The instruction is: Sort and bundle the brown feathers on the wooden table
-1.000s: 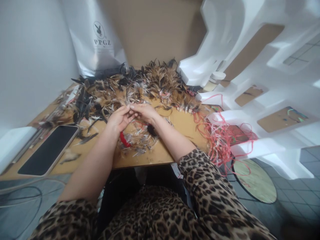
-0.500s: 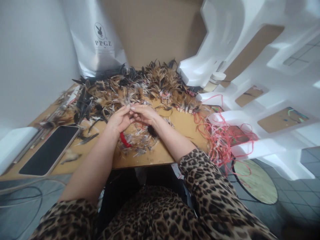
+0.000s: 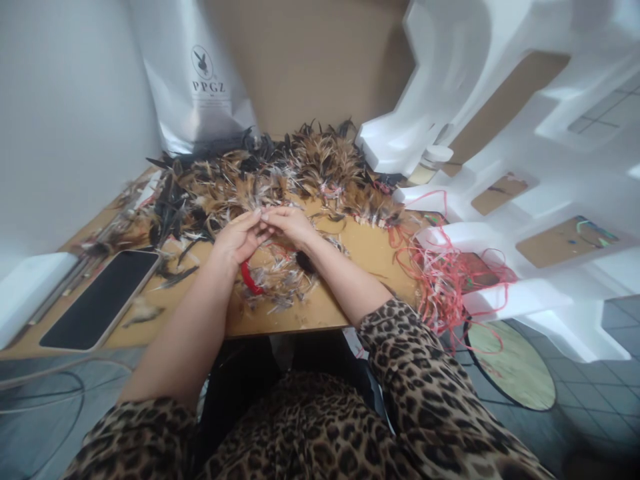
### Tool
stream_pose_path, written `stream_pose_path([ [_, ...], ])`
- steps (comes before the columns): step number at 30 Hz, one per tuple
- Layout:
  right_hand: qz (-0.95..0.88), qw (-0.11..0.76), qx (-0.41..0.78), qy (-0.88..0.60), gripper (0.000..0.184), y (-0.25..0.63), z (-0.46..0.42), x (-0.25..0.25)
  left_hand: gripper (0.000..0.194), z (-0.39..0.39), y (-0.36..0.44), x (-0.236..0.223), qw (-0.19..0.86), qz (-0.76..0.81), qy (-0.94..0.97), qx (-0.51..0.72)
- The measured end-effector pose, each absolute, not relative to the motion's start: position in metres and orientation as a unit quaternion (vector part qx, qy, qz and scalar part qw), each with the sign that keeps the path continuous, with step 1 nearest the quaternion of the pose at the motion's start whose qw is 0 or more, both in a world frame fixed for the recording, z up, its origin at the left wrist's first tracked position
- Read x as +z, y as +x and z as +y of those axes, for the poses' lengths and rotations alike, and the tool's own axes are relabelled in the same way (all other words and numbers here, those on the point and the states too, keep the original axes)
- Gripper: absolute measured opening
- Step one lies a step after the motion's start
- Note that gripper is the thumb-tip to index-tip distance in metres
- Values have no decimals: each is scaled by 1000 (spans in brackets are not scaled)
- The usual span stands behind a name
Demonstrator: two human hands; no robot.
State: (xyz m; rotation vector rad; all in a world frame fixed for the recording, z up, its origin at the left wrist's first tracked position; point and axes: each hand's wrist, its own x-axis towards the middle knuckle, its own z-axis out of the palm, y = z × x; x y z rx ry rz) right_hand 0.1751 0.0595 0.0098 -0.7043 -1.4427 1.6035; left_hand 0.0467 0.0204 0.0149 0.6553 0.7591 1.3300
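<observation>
1. L hand (image 3: pixel 237 241) & R hand (image 3: pixel 293 227) meet fingertip to fingertip, thumbs pressed in, prob. for fine control; can't tell what, if anything, is pinched.
2. Feather pile (image 3: pixel 225 170) at 12 o'clock, just beyond fingertips, presumably for short reach; nearest tuft may touch them, unclear.
3. Loose feather bits (image 3: pixel 283 287) at 5, under R forearm; red band (image 3: pixel 251 280) at 6 by L wrist (worn or lying, can't tell).
4. Pink string tangle (image 3: pixel 440 280) btwn 3 & 4, at table (image 3: pixel 370 247) edge, likely handy yet off the middle.
5. Phone (image 3: pixel 100 300) at 8, flat, apparently parked aside.
</observation>
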Motion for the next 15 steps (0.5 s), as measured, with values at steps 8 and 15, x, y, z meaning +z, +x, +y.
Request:
stream_pose_path([
  [8, -770, 409, 368, -322, 18, 183, 52, 20, 8, 21, 46, 16, 662, 356, 272, 601],
  [15, -837, 344, 79, -418, 19, 187, 41, 29, 8, 21, 49, 13, 676, 362, 270, 582],
])
